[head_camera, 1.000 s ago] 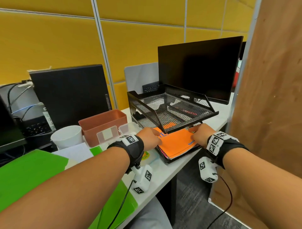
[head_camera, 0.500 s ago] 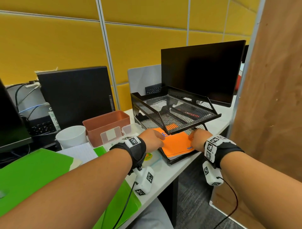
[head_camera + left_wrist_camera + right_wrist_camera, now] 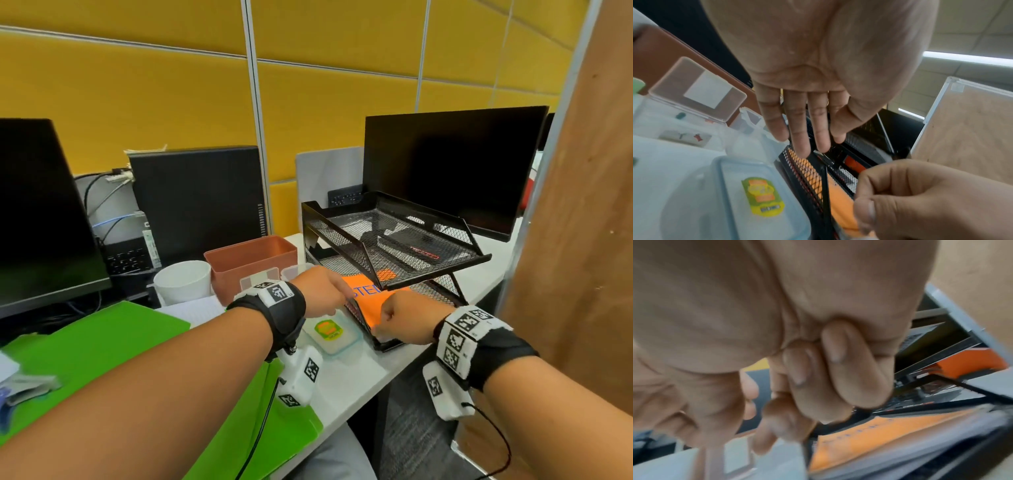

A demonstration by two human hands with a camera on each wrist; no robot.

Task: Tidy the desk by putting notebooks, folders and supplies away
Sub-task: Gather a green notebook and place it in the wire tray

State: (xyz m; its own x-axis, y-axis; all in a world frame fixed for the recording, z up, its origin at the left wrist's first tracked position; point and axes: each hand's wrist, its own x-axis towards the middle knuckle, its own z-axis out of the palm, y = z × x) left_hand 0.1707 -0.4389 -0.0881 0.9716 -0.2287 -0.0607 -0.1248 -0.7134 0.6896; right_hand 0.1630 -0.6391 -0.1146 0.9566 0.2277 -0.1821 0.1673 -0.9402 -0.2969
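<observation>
Orange notebook (image 3: 371, 301) in lower tray (image 3: 442, 291), under right hand (image 3: 407, 320)

Place: we take this for an office cubicle.
Walls: we see yellow panels (image 3: 164, 102) with grey seams behind the desk (image 3: 346, 373).
Computers: we count two dark monitors (image 3: 452, 171) and a black tower (image 3: 197, 202) with cables.
Desk gear: we find a black mesh tray (image 3: 394, 236), a green folder (image 3: 85, 346), and a white cup (image 3: 183, 281).
Ceiling: we note tiles and strip lights (image 3: 966, 56).
</observation>
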